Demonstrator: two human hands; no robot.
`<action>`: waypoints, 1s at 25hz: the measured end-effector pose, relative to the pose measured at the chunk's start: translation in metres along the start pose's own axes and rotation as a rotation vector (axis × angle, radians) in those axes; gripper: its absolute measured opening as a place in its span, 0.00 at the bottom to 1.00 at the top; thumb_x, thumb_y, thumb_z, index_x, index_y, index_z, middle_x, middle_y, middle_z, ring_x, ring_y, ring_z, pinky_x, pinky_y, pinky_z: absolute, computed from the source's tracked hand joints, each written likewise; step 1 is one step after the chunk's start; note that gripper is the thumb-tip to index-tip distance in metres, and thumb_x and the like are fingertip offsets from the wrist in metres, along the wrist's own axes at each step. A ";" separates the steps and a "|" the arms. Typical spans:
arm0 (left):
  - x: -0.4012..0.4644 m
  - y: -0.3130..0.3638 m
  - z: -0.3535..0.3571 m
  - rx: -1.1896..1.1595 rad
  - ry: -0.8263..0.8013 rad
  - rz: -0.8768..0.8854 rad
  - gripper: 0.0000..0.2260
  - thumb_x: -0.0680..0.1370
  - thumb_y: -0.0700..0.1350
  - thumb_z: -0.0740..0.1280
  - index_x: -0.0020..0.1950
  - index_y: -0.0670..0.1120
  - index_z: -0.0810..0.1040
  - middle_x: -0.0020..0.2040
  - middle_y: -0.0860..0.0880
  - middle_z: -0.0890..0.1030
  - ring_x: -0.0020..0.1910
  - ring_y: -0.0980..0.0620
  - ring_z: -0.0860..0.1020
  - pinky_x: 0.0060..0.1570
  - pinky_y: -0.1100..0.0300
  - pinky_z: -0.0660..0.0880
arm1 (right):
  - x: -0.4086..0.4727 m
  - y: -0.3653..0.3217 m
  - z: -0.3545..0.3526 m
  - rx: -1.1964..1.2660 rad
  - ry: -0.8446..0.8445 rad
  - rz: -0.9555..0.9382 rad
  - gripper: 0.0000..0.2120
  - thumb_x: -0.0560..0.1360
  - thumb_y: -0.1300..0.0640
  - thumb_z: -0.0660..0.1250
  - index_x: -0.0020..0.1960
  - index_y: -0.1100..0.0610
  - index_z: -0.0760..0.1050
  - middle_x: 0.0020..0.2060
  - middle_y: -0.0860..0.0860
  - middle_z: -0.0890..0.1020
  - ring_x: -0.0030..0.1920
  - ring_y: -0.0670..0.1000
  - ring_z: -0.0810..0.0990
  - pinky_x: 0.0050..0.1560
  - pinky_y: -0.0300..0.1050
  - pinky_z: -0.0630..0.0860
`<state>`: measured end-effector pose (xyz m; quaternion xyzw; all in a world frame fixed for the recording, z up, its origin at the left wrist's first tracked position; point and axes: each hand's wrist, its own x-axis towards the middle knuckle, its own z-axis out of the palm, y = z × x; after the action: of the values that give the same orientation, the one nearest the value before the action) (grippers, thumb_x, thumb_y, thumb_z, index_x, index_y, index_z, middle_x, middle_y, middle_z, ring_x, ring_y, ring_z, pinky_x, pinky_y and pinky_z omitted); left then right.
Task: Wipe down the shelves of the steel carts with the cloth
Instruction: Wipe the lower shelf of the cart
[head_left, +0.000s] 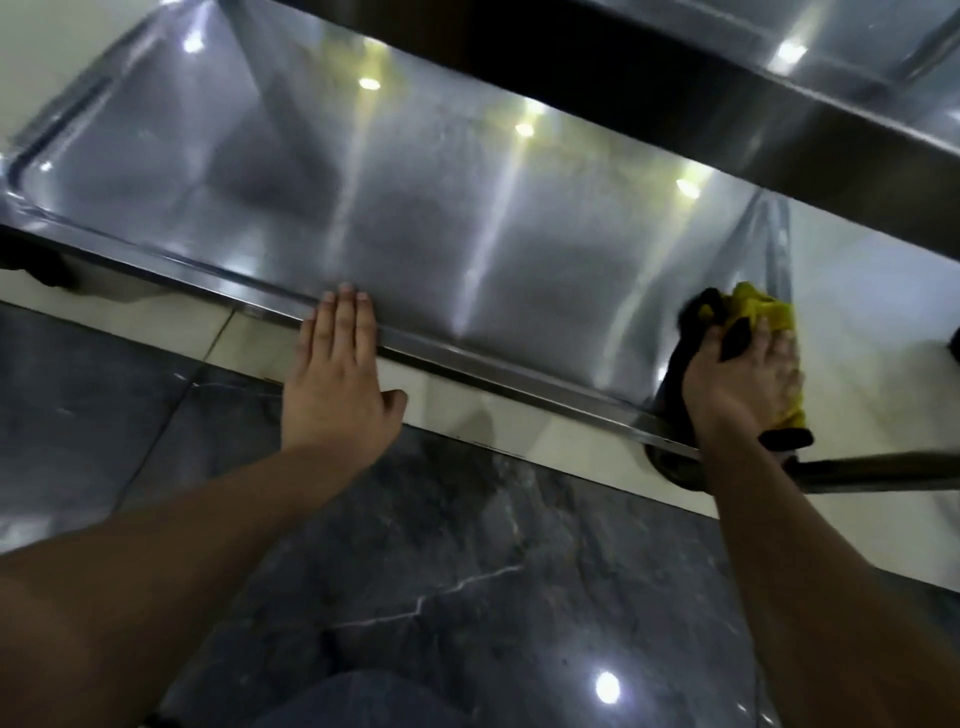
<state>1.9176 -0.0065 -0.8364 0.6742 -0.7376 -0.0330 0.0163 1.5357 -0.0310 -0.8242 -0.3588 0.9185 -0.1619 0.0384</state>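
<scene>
The lower steel shelf (415, 223) of the cart stretches from upper left to lower right, shiny with light reflections. My left hand (340, 379) lies flat with straight fingers over the shelf's raised front rim near its middle. At the shelf's near right corner, my right hand (743, 384) presses a crumpled yellow and black cloth (763, 312) against the steel, fingers spread over it. Part of the cloth is hidden under the palm.
An upper steel shelf (779, 119) overhangs the lower one across the top right. A steel cart leg (883, 470) runs out to the right below my right wrist. Dark marble floor (467, 571) and pale tiles (519, 421) lie below the cart.
</scene>
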 end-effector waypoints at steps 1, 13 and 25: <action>0.001 0.000 0.001 0.012 0.000 0.002 0.46 0.78 0.61 0.60 0.81 0.38 0.38 0.83 0.39 0.41 0.82 0.42 0.41 0.81 0.46 0.43 | 0.005 -0.010 0.005 0.011 -0.005 -0.005 0.35 0.81 0.36 0.53 0.83 0.51 0.53 0.82 0.54 0.52 0.82 0.55 0.49 0.81 0.54 0.41; 0.004 -0.006 0.005 0.011 0.010 -0.016 0.46 0.79 0.63 0.56 0.80 0.38 0.33 0.81 0.38 0.34 0.81 0.42 0.34 0.80 0.46 0.41 | -0.086 -0.267 0.097 0.068 -0.214 -0.657 0.32 0.80 0.38 0.58 0.81 0.48 0.59 0.82 0.52 0.57 0.81 0.53 0.53 0.80 0.51 0.44; 0.003 -0.004 0.003 0.048 0.010 -0.043 0.47 0.78 0.61 0.60 0.81 0.38 0.36 0.82 0.39 0.39 0.82 0.42 0.40 0.81 0.48 0.40 | 0.002 -0.090 0.035 0.057 -0.030 -0.357 0.29 0.81 0.40 0.58 0.79 0.49 0.63 0.79 0.53 0.63 0.79 0.55 0.61 0.80 0.53 0.52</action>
<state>1.9216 -0.0098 -0.8402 0.6902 -0.7235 -0.0122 0.0033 1.5989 -0.1041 -0.8283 -0.5171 0.8347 -0.1867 0.0327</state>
